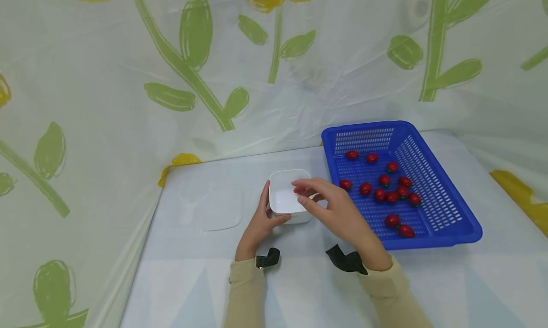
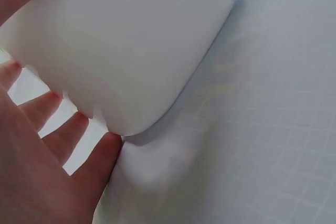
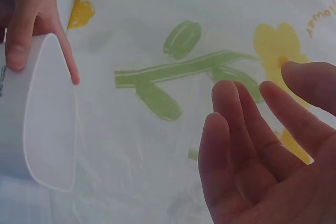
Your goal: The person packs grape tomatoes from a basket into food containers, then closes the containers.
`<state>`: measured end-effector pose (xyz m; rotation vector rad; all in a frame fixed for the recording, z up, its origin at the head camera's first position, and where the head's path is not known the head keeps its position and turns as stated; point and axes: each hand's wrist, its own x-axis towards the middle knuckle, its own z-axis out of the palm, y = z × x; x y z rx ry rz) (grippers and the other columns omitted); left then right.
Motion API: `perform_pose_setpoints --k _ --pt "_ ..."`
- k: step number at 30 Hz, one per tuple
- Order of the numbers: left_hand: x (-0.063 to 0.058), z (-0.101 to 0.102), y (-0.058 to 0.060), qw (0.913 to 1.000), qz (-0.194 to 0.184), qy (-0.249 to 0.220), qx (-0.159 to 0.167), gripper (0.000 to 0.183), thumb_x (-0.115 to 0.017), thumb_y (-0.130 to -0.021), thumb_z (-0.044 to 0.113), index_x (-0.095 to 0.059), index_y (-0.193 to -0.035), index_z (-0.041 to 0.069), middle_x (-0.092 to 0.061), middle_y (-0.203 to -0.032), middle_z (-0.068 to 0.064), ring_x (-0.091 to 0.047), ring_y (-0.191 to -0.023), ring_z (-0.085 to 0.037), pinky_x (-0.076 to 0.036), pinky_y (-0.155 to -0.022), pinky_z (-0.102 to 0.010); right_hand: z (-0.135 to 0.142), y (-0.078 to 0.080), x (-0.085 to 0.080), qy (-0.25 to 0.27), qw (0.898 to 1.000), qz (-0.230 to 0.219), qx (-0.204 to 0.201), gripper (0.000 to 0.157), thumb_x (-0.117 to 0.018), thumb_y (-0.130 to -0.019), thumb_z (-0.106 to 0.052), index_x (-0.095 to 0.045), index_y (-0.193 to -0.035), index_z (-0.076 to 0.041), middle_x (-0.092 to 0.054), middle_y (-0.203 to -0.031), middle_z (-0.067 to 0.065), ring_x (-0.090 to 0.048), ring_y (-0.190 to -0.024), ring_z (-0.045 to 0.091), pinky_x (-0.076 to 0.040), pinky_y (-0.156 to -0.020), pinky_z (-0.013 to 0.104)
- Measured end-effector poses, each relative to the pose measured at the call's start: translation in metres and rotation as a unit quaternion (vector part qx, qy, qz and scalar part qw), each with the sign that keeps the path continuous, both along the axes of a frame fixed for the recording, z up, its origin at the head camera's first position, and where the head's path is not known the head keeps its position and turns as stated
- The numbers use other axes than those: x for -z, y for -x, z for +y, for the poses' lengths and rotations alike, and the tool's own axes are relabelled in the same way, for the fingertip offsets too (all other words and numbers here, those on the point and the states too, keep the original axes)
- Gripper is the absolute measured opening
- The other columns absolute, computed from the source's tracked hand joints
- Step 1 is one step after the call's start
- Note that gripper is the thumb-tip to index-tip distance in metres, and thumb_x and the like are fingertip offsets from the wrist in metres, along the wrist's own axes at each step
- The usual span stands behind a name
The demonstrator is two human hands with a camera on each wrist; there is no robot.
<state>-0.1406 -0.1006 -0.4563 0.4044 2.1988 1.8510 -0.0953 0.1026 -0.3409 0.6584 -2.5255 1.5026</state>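
My left hand (image 1: 259,223) grips a white square container (image 1: 282,202) by its left side, thumb at the front and fingers along the side. In the left wrist view, the fingertips press against the container's smooth wall (image 2: 131,40). Over the container's opening is my right hand (image 1: 331,206), its fingers loosely bent. The right wrist view shows the right hand (image 3: 262,166) with thumb and fingers apart and nothing between them. A small red patch (image 1: 298,191) shows beneath its fingers in the head view, mostly hidden by them.
A blue plastic basket (image 1: 445,190) stands to the right, with several small red tomatoes (image 1: 392,197) in it. On the table left of the container lies a clear square lid (image 1: 224,211). A flower-patterned sheet (image 1: 274,109) hangs behind the table.
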Motion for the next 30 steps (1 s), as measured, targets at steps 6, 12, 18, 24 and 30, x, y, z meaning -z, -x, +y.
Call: perform_pose_setpoints --k 6,12,18,24,30 --pt "0.002 -0.001 0.002 0.9999 0.009 -0.007 -0.007 0.101 -0.072 -0.075 0.019 0.001 -0.144 0.027 -0.009 -0.148 0.006 -0.016 -0.132 -0.017 -0.021 -0.103 -0.046 0.006 0.01 -0.005 -0.035 0.999 0.01 -0.005 0.031 -0.056 -0.089 -0.023 -0.056 -0.12 -0.02 -0.058 -0.109 -0.005 -0.055 -0.089 0.006 -0.048 -0.072 0.026" --pt "0.002 0.0 0.005 0.9999 0.012 -0.008 -0.002 0.101 -0.073 -0.075 0.02 0.0 -0.144 0.028 -0.011 -0.148 0.006 -0.015 -0.132 -0.016 -0.02 -0.103 -0.045 0.014 0.02 -0.009 -0.058 0.998 0.01 0.006 0.033 -0.054 -0.089 -0.03 -0.055 -0.121 -0.021 -0.058 -0.108 -0.006 -0.055 -0.091 0.007 -0.048 -0.073 0.026" --pt "0.002 -0.001 0.005 0.9997 0.016 -0.015 0.005 0.101 -0.073 -0.074 0.019 0.0 -0.144 0.027 -0.009 -0.149 -0.003 -0.014 -0.133 -0.025 -0.021 -0.103 -0.046 0.023 0.032 -0.01 -0.081 0.997 -0.001 -0.001 0.036 -0.053 -0.089 -0.03 -0.053 -0.124 -0.019 -0.058 -0.111 -0.003 -0.055 -0.092 0.011 -0.048 -0.075 0.031" --pt "0.003 -0.003 0.004 0.9996 0.02 -0.017 0.004 0.1 -0.073 -0.075 0.018 0.0 -0.144 0.025 -0.01 -0.149 -0.005 -0.013 -0.133 -0.026 -0.02 -0.103 -0.047 0.035 0.052 -0.003 -0.085 0.996 -0.01 -0.006 0.035 -0.052 -0.091 -0.027 -0.051 -0.124 -0.018 -0.059 -0.106 0.002 -0.056 -0.091 0.014 -0.048 -0.077 0.034" --pt "0.003 -0.003 0.001 0.9998 0.016 -0.011 0.005 0.101 -0.073 -0.075 0.019 0.001 -0.144 0.025 -0.008 -0.149 -0.005 -0.011 -0.134 -0.025 -0.02 -0.103 -0.046 0.054 0.074 0.01 -0.091 0.995 -0.028 0.0 0.035 -0.052 -0.091 -0.029 -0.053 -0.123 -0.017 -0.059 -0.106 0.001 -0.058 -0.086 0.013 -0.049 -0.071 0.033"
